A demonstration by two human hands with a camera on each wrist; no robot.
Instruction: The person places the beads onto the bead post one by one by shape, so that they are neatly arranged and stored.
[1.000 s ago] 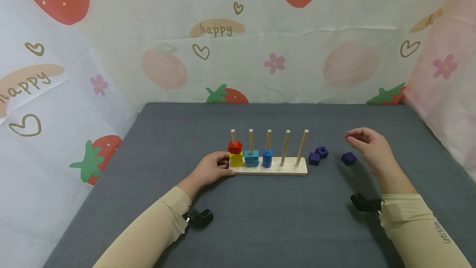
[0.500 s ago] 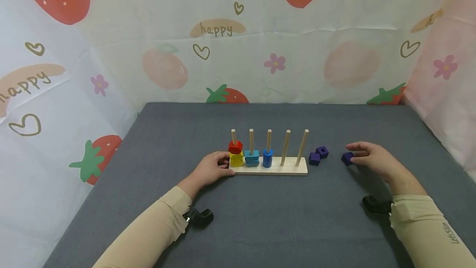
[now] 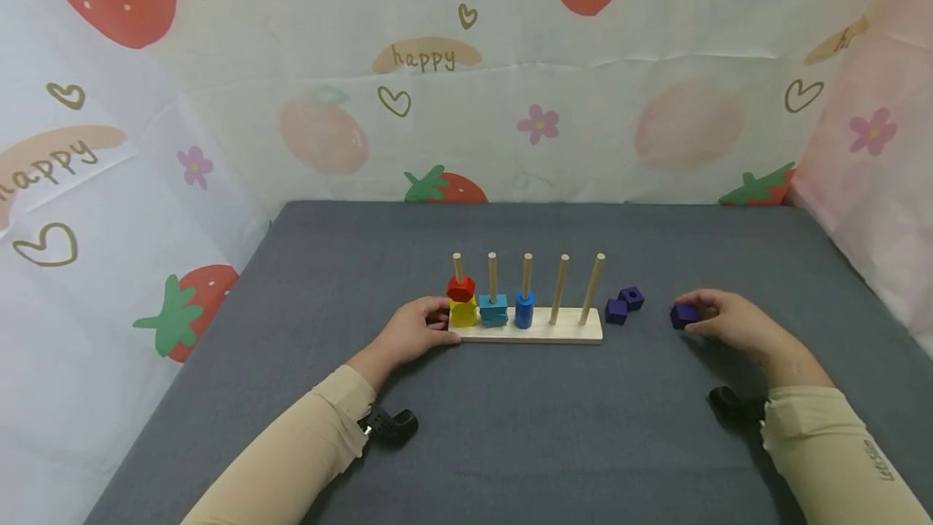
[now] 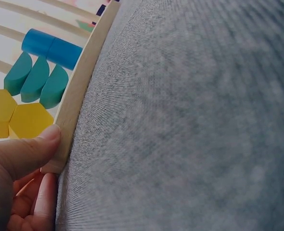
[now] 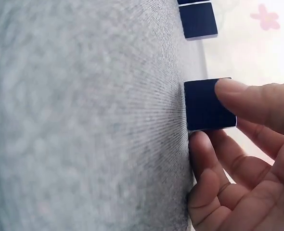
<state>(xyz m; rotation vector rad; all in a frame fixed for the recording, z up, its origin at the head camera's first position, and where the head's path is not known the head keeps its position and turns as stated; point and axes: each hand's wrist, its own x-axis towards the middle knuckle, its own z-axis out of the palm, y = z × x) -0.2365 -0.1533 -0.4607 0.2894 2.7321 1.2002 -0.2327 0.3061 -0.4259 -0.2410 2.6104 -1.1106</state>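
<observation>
My left hand (image 3: 414, 334) grips the left end of a wooden peg stand (image 3: 543, 334), thumb against its front edge in the left wrist view. Yellow hexagonal blocks (image 3: 462, 314) sit on the first peg with a red block (image 3: 461, 290) above them. Teal half-round blocks (image 4: 35, 83) fill the lower second peg, and blue cylinders (image 3: 524, 311) the third. The two right-hand pegs are bare. Off to the right, my right hand (image 3: 743, 332) pinches a dark purple cube (image 5: 204, 107) between thumb and fingers, with the cube close against the cloth.
Between the stand and my right hand lie two more purple cubes, a nearer one (image 3: 615, 312) and a farther one (image 3: 631, 297) with a hole showing. Grey cloth (image 3: 539, 436) covers the table. A printed curtain (image 3: 503, 87) hangs behind and at both sides.
My right hand has come down from above and taken hold of the purple cube, which has turned slightly. The left hand and the stand have stayed put.
</observation>
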